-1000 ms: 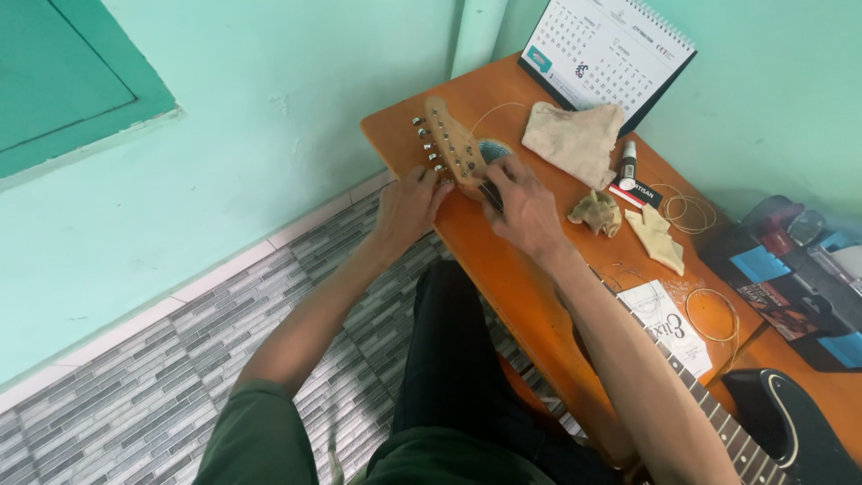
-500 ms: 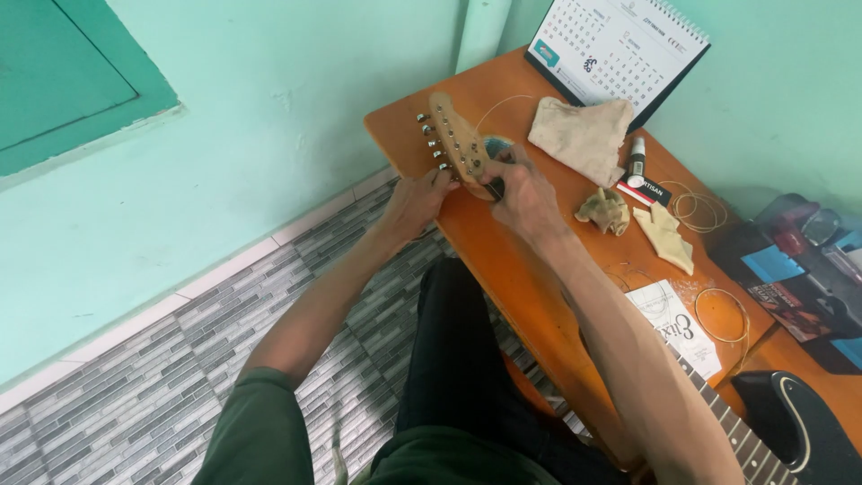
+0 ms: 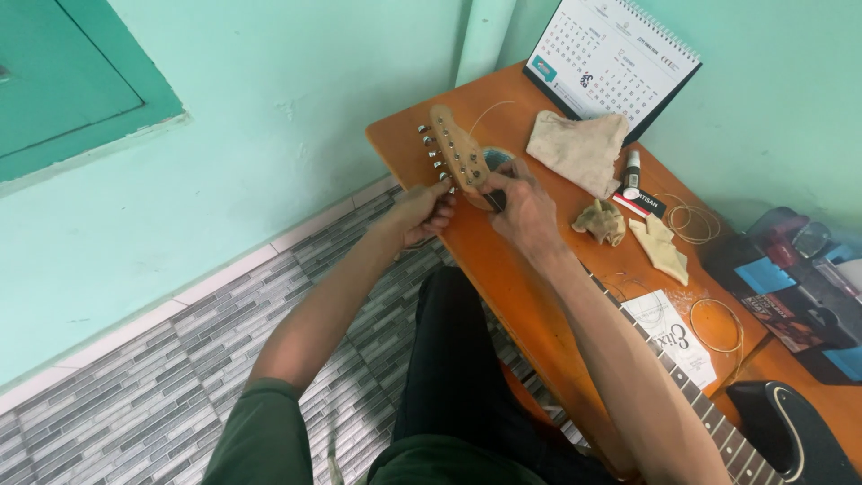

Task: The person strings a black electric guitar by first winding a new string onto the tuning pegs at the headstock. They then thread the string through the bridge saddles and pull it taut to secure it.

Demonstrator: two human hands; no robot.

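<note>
An electric guitar lies along an orange table point(image 3: 409, 148), its pale wooden headstock point(image 3: 458, 153) at the far end and its black body point(image 3: 790, 440) at the near right. My left hand point(image 3: 422, 207) pinches a metal tuning peg on the headstock's left edge. My right hand point(image 3: 521, 208) presses down on the neck just below the headstock, fingers curled over the strings; a small dark object shows at the fingertips. A loose string curves away from the headstock top.
A desk calendar point(image 3: 620, 54) stands at the table's back. A beige cloth point(image 3: 575, 148), small bottle point(image 3: 631, 175), crumpled rags point(image 3: 602, 220), coiled strings point(image 3: 718, 325) and a paper string packet point(image 3: 673, 337) lie right of the neck. Magazines sit far right. Grey tiled floor lies left.
The view has shifted slightly. Both hands stay at the headstock; the left hand has moved a little lower along the pegs.
</note>
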